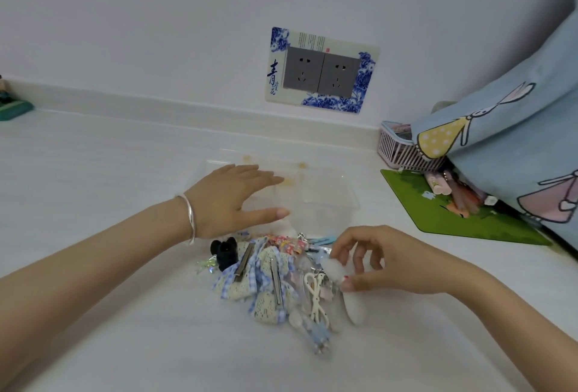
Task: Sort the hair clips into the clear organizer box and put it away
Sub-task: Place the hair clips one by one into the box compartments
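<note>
Our left hand (231, 201): grip open, fingers straight, spread over left part of clear organizer box (325, 201). Box stands on white desk (93, 172), just behind pile of hair clips (269, 276). Our right hand (375, 263): grip pinching white fuzzy clip (331, 269) between thumb and fingers at pile's right edge. Green mat (438, 213) lies right of box.

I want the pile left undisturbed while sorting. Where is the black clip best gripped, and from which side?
Probably pinch the black clip across its rounded body, coming from above and from the left. It lies at the pile's left edge with bare table beside it, while checked lace bows crowd its right. The left hand, open on the clear organizer box, is nearest.
</note>
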Motion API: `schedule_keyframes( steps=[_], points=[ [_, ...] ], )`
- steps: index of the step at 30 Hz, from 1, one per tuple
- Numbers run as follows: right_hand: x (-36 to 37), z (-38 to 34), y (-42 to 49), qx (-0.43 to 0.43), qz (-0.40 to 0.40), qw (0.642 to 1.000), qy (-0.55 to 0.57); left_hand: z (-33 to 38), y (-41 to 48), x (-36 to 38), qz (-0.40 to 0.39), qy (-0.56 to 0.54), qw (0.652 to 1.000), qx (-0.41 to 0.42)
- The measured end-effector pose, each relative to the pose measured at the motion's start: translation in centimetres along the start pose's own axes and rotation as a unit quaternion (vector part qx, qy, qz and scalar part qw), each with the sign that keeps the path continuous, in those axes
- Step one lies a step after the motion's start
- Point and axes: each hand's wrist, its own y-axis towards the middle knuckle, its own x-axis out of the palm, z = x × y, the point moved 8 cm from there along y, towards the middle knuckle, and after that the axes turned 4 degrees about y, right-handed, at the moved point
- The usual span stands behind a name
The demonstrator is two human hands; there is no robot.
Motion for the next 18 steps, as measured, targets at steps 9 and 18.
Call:
schedule_keyframes(
  steps=[9, 18],
  points=[
    [-0.4, 0.1, -0.1, 0.016, -0.020, 0.991, 0.132, 0.4, 1.2, -0.2, -0.011, 0.011, 1.000, 0.003],
    [-7.3, -2.1, 1.4, -0.050, 0.058, 0.966, 0.245, 1.0, 3.4, 0.5, -0.048, -0.016, 0.998, 0.034]
  ],
)
